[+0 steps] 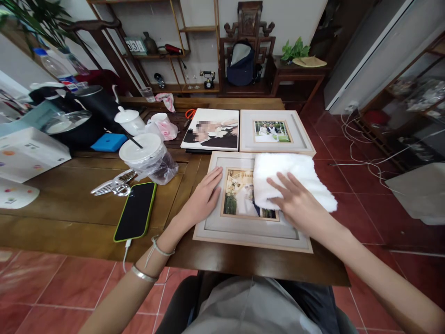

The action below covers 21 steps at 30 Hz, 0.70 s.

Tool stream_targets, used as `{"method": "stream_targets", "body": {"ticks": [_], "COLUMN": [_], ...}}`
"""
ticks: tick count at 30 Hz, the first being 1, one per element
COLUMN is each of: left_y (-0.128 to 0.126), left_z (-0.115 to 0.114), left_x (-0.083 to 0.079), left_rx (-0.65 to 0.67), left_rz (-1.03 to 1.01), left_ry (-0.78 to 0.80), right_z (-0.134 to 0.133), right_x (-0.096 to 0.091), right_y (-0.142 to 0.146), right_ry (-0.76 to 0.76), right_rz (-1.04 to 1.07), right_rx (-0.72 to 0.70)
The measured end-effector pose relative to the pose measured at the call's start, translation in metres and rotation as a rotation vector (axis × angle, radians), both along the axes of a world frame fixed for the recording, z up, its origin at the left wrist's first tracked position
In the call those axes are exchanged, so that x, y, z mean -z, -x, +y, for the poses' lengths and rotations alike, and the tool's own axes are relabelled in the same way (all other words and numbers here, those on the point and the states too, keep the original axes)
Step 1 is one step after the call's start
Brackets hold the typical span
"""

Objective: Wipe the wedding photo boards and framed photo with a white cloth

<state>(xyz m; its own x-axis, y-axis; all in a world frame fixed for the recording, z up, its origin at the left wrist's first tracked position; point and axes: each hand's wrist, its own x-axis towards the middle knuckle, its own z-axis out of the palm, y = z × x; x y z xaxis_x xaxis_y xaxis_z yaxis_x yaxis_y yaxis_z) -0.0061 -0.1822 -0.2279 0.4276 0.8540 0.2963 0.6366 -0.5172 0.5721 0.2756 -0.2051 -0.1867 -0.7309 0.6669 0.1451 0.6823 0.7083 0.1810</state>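
A pale picture frame [243, 232] with a wedding photo lies flat at the near edge of the wooden table [69, 208]. My left hand [203, 197] rests flat on the frame's left border, fingers stretched out. My right hand [294, 199] lies palm down with spread fingers on a folded white cloth [295, 174], which covers the right part of the photo glass. Neither hand grips anything.
Behind the frame lie a second framed photo [276, 132] and an unframed photo canvas [212, 130]. To the left are a phone in a green case [136, 211] on a cable, a hair clip [114, 185], a lidded cup in a plastic bag [149, 157], a blue box, teaware and cartons.
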Motion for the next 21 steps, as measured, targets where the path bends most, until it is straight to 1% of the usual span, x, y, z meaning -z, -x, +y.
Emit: {"method": "stream_targets", "body": {"ticks": [6,8,10,12,13,15,17,18,19,21], "left_y": [-0.002,-0.001,-0.001,-0.001,-0.001,-0.001,-0.001,-0.001,-0.001,0.0], "left_z": [-0.001,-0.001,-0.001,-0.001,-0.001,-0.001,-0.001,-0.001,-0.001,-0.001], "left_x": [0.0,0.0,0.0,0.0,0.0,0.0,0.0,0.0,0.0,0.0], "left_rx": [-0.008,-0.006,0.0,0.005,0.006,0.006,0.012,0.016,0.018,0.017], "left_rz": [0.035,0.055,0.069,0.071,0.069,0.061,0.052,0.049,0.047,0.049], "left_ry": [-0.006,0.0,0.005,0.005,0.005,0.001,-0.003,-0.005,-0.006,0.002], "right_z": [-0.074,-0.088,-0.091,-0.083,-0.075,-0.054,-0.028,-0.015,-0.001,0.023], "right_x": [-0.01,-0.02,-0.033,-0.047,-0.052,-0.059,-0.058,-0.055,-0.05,-0.038], "right_y": [0.008,0.007,0.001,-0.01,-0.016,-0.026,-0.029,-0.028,-0.025,-0.015], "right_ry": [0.013,0.066,0.133,0.152,0.122,-0.031,-0.232,-0.307,-0.355,-0.348], "right_rz": [0.065,0.112,0.167,0.231,0.266,0.327,0.345,0.332,0.313,0.256], "right_rx": [-0.028,-0.05,-0.047,-0.005,0.023,0.088,0.156,0.189,0.214,0.25]}}
